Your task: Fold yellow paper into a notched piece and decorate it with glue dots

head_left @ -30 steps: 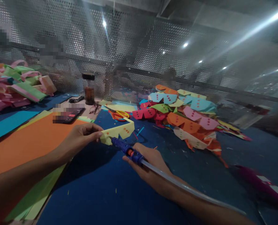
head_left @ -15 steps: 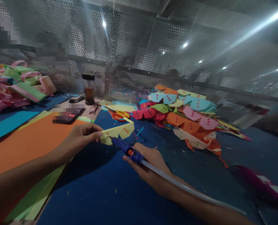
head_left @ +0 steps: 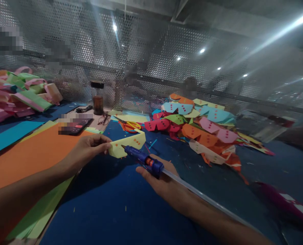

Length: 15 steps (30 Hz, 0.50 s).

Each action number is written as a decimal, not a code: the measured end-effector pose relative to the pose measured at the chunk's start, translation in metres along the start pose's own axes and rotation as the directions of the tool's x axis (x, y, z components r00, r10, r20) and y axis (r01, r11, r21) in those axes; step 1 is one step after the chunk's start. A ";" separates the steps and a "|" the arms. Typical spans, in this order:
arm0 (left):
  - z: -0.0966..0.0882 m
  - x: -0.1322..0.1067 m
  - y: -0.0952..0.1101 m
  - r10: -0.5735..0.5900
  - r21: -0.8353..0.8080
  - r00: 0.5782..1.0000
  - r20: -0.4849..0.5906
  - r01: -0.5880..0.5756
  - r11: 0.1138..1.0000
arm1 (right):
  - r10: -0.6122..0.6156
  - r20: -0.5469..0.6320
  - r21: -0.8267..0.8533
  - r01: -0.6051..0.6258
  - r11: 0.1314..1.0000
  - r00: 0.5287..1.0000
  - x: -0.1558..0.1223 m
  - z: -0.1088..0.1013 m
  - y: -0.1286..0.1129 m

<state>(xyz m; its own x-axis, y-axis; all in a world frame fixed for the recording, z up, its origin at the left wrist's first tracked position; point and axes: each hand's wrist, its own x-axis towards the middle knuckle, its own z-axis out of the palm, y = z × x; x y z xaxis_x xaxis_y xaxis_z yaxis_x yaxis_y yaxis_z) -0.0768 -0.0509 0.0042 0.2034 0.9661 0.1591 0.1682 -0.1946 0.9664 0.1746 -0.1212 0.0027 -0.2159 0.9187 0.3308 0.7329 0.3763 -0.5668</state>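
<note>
Between the thumb and fingers of my left hand (head_left: 95, 147) is the left end of a folded pale yellow paper piece (head_left: 123, 144) with small orange squares on it. My right hand (head_left: 164, 180) is wrapped round a blue glue gun (head_left: 142, 160), with a long clear glue stick (head_left: 192, 190) trailing from its back along my forearm. The gun's metal nozzle points left at the yellow paper, close to its orange squares; whether it touches I cannot tell. Scissors with yellow and orange handles (head_left: 131, 126) lie just beyond the paper.
Folded coloured paper pieces (head_left: 207, 124) are heaped at the back right, more (head_left: 23, 90) at the far left. Orange sheets (head_left: 41, 149) lie under my left arm. A phone (head_left: 78, 126) and a jar (head_left: 98, 98) stand behind. A purple object (head_left: 284, 200) lies at right.
My right hand has drawn the glue gun slightly to the right, and its nozzle has shifted up on the yellow paper. My left hand keeps its hold in almost the same place.
</note>
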 end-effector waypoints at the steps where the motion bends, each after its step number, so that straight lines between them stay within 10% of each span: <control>1: 0.000 0.000 0.001 -0.005 -0.001 1.000 -0.005 0.005 1.000 | 0.009 -0.005 0.006 -0.009 1.000 1.000 0.001 0.000 0.000; 15: -0.007 0.005 -0.001 -0.053 -0.059 0.997 -0.056 0.050 0.997 | 0.150 0.153 0.249 -0.185 0.951 0.977 0.011 -0.001 0.020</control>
<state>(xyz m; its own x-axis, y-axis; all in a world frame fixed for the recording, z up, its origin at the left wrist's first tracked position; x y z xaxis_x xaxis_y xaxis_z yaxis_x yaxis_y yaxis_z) -0.0826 -0.0446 0.0054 0.1399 0.9831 0.1185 0.1213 -0.1357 0.9833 0.1876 -0.1034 -0.0043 -0.1998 0.9721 0.1228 0.5761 0.2179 -0.7878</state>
